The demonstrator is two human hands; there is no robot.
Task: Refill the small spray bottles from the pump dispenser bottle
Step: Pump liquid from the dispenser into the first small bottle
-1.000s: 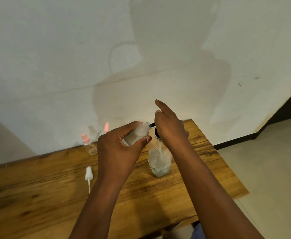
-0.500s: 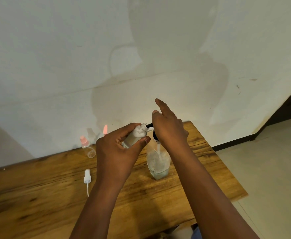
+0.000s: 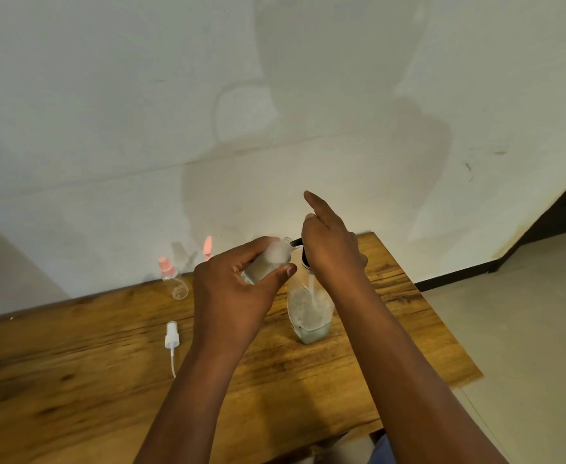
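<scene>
The pump bottle [image 3: 310, 308] stands upright on the table [image 3: 73, 380] (no readable label). The right hand [image 3: 331, 249] presses its pump, forefinger straight. Left of it, the left hand [image 3: 234, 289] grips a small spray bottle [image 3: 268, 262], tilted, mouth touching the spout.

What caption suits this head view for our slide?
Left hand tilts a spray bottle to the pump bottle spout while the right hand presses the pump.
</scene>
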